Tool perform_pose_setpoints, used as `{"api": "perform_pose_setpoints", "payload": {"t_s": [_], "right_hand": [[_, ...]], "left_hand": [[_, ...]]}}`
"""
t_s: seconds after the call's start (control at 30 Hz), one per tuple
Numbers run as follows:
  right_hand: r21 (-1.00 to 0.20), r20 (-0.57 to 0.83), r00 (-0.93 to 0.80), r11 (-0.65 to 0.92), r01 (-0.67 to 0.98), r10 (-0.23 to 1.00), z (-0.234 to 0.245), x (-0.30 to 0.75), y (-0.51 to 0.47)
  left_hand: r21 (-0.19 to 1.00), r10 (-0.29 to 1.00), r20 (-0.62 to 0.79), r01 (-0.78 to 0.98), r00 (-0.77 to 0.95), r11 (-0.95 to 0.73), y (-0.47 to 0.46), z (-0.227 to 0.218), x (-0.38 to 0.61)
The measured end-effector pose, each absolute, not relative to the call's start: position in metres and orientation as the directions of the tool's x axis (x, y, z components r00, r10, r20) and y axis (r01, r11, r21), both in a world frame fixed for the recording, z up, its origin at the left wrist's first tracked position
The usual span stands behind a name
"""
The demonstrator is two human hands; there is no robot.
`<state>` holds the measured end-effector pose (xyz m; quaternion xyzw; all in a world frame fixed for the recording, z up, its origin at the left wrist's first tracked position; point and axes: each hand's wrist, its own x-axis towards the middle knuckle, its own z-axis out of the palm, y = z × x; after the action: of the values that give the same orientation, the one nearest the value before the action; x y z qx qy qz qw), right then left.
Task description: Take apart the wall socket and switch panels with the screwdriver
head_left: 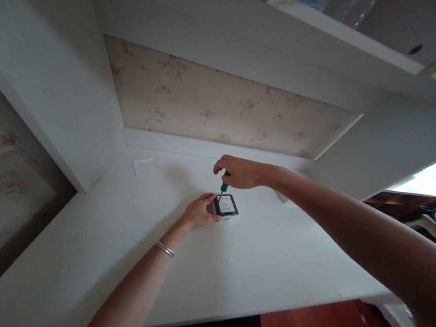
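Note:
A small square wall socket [227,204] with a dark frame and a white face lies on the white desk [127,237]. My left hand [199,212] grips its left edge, fingers curled around it. A silver bracelet sits on that wrist. My right hand [237,172] is closed around a green-handled screwdriver [224,186], held upright. Its tip rests on the socket's left side, close to my left fingers.
A small white flat piece [142,165] lies at the desk's back left. A white side panel rises on the left and a shelf hangs overhead. Floral wallpaper backs the alcove. Red wooden floor shows below the desk's front edge on the right.

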<state>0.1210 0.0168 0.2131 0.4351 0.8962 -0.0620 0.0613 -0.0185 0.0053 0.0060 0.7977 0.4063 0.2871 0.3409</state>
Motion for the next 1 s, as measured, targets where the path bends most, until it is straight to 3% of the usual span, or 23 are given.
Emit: {"api": "perform_pose_setpoints", "payload": {"t_s": [0.1,0.23,0.3,0.43,0.5,0.63,0.8,0.93,1.0], "right_hand": [[-0.095,-0.229,-0.605,0.601,0.794,0.763,0.2156,0.121,0.0162],[0.117,-0.165,-0.492,0.513,0.851,0.855,0.2129,0.1207,0.0178],[0.161,-0.13,-0.505,0.52,0.839,0.853,0.2116,0.1222,0.0184],[-0.026,-0.17,-0.606,0.611,0.791,0.777,0.215,0.1273,0.0187],[-0.065,-0.234,-0.58,0.583,0.81,0.78,0.2182,0.1282,0.0191],[-0.046,-0.317,-0.395,0.402,0.914,0.862,0.221,0.126,0.0204],[-0.022,-0.224,-0.58,0.591,0.806,0.783,0.2198,0.1232,0.0196],[-0.003,-0.326,-0.409,0.431,0.902,0.853,0.2209,0.1208,0.0174],[-0.006,-0.311,-0.401,0.421,0.907,0.861,0.2209,0.1207,0.017]], "left_hand": [[0.771,0.84,0.182,0.456,0.512,-0.445,0.0055,0.0068,-0.0184],[0.76,0.837,0.184,0.466,0.515,-0.453,0.0054,0.0064,-0.0187],[0.763,0.841,0.183,0.465,0.51,-0.448,0.005,0.0062,-0.019],[0.77,0.849,0.171,0.47,0.501,-0.432,0.0045,0.0066,-0.0197],[0.769,0.845,0.171,0.468,0.507,-0.436,0.0046,0.007,-0.0199],[0.772,0.847,0.177,0.462,0.502,-0.436,0.0048,0.0069,-0.0194],[0.768,0.848,0.181,0.467,0.498,-0.438,0.0055,0.0041,-0.0191],[0.764,0.848,0.174,0.475,0.501,-0.437,0.0059,0.0036,-0.0198],[0.765,0.847,0.179,0.471,0.501,-0.44,0.0056,0.0046,-0.0201]]}}
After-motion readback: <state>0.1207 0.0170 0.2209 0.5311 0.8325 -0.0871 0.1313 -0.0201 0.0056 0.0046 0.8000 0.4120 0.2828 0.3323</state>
